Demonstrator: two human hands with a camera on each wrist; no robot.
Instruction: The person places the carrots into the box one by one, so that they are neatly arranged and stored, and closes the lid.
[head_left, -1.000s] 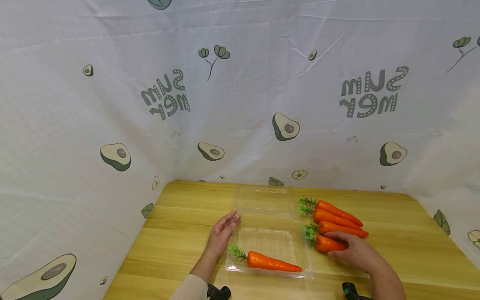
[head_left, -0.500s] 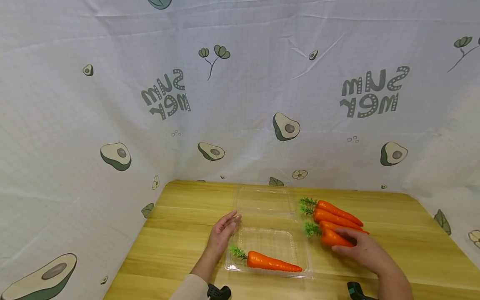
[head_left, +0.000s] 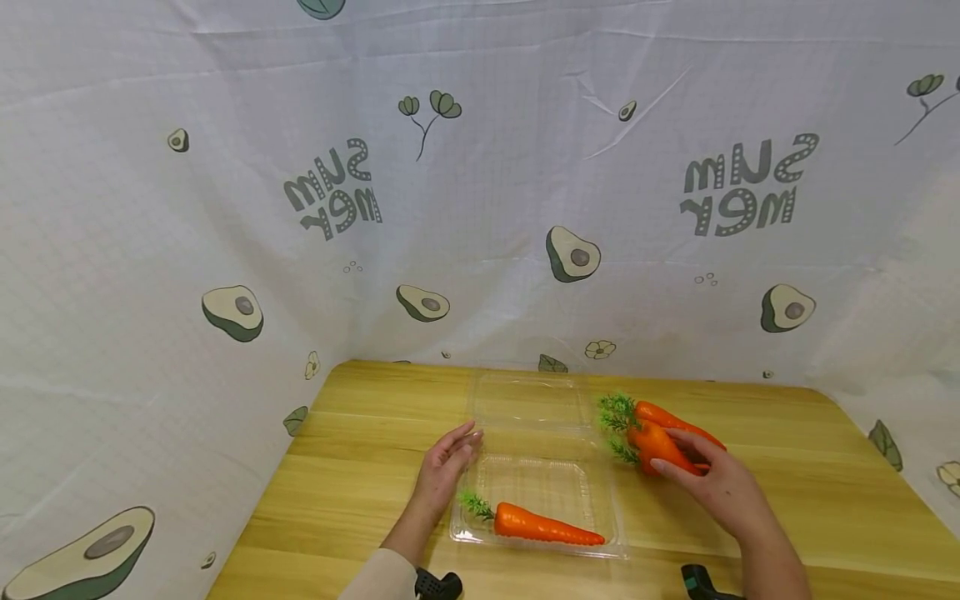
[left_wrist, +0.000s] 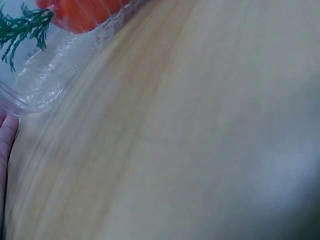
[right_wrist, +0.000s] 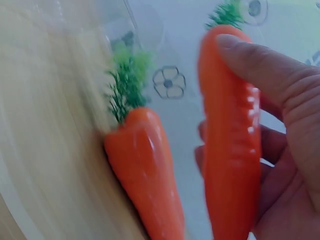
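My right hand (head_left: 723, 487) grips an orange toy carrot (head_left: 662, 446) with a green leafy top, thumb along one side and fingers round the other. In the right wrist view the held carrot (right_wrist: 231, 135) is raised apart from another carrot (right_wrist: 146, 172) lying on the table. A further carrot (head_left: 671, 417) shows behind it in the head view; the others there are mostly covered. Loosely bent, my left hand (head_left: 442, 471) rests beside the left side of a clear plastic clamshell box (head_left: 618, 521). One carrot (head_left: 543, 525) lies along the box's near side, leaves to the left.
The box's lid (head_left: 528, 400) lies folded open toward the back of the wooden table (head_left: 375, 433). A white printed cloth (head_left: 480, 208) hangs behind the table and along its sides. Dark camera mounts (head_left: 438, 585) sit at both wrists.
My right hand has picked up the nearest carrot of the row and carried it away from me, over the other carrots. The left hand and the box have stayed put.
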